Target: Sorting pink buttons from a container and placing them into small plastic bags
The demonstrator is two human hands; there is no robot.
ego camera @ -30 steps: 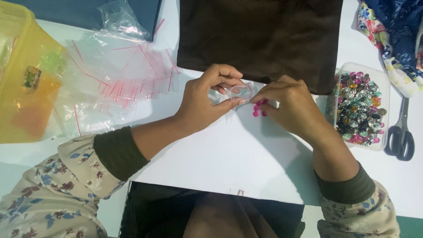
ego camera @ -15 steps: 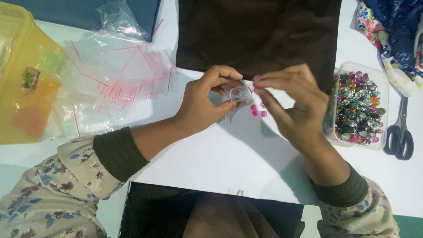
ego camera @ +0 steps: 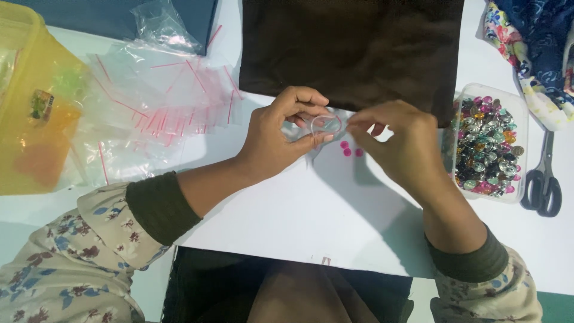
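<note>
White desk (ego camera: pixel 287 227) fills most of the frame, with a dark brown cloth (ego camera: pixel 353 48) at top centre and a yellow plastic box (ego camera: pixel 36 107) at the left edge. Clear zip bags with red strips (ego camera: pixel 155 107) lie spread in the upper left. At the right sits a clear tray of coloured gems (ego camera: pixel 487 143), scissors (ego camera: pixel 543 179) beside it. At centre, the left hand (ego camera: pixel 275 140) and right hand (ego camera: pixel 400 143) pinch a small clear bag (ego camera: pixel 326 124) between closed fingers. Pink gems (ego camera: pixel 350 149) lie just below it.
</note>
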